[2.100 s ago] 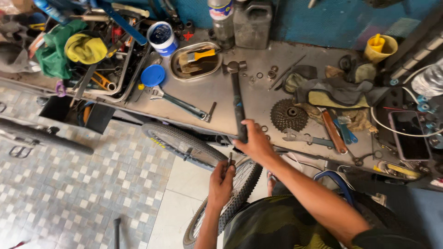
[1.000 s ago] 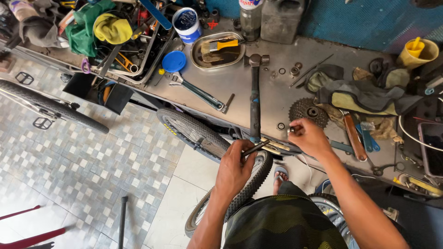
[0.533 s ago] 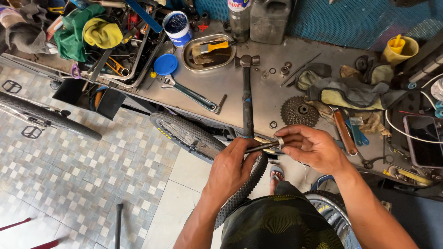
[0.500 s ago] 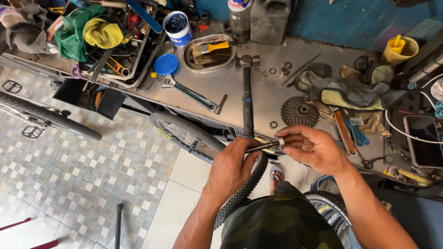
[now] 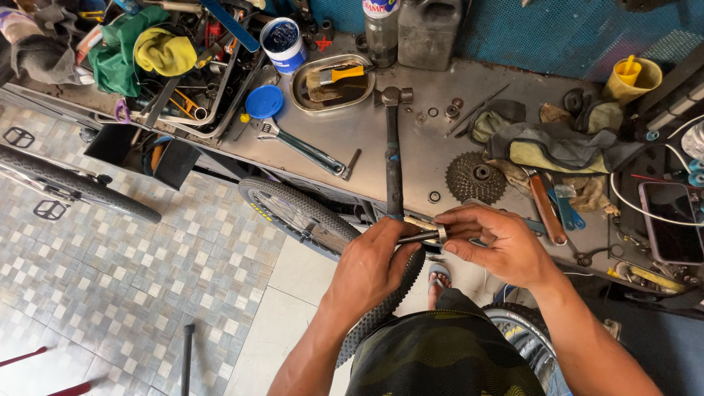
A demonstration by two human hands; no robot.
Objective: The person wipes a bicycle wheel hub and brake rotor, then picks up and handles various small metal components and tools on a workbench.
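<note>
Left hand (image 5: 369, 268) is wrapped round a dark axle (image 5: 416, 236), held over the tyre (image 5: 315, 227) at the counter (image 5: 411, 139) edge. Right hand (image 5: 502, 246) pinches a small nut (image 5: 442, 234) at the axle's end w/ thumb and fingertips. Counter is grey metal, scuffed and crowded — hammer (image 5: 393, 147) lying lengthwise, wrench (image 5: 301, 147), cog cluster (image 5: 475, 176), oval tray w/ brush (image 5: 330, 81), blue lid (image 5: 264, 101), rags (image 5: 550, 143), loose washers. Behind it a blue wall (image 5: 528, 33). Floor (image 5: 110, 279) is small patterned tiles at left, plain pale tiles under the wheel — another tyre (image 5: 73, 187) stands at far left.
</note>
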